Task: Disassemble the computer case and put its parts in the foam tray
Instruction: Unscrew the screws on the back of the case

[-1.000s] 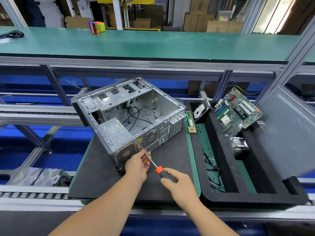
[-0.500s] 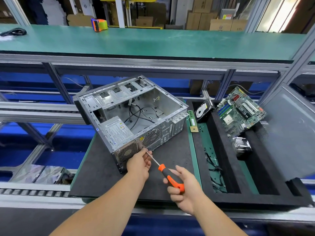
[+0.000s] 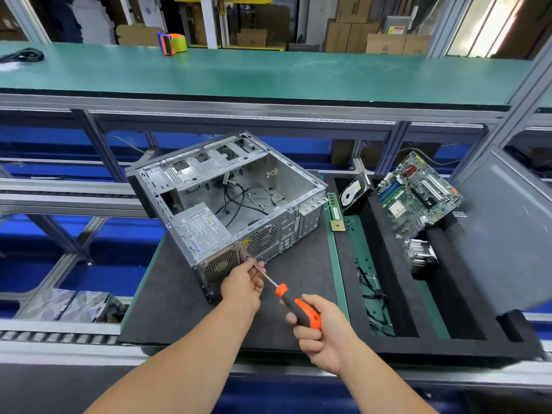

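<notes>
the computer case (image 3: 227,204) lies open on its side on the dark mat, the foam tray (image 3: 397,294) just right of it. at its rear panel the left hand (image 3: 243,286) pinches the shaft of the screwdriver (image 3: 295,303), and the right hand (image 3: 324,330) wraps the handle.

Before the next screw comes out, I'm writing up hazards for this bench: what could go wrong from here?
The screwdriver tip sits by the power supply grille, guided by left hand fingers; a slip could jab them. A freed screw is tiny and might roll off the mat. The case stands near the RAM stick at the foam tray edge; shifting it could knock the stick.
</notes>
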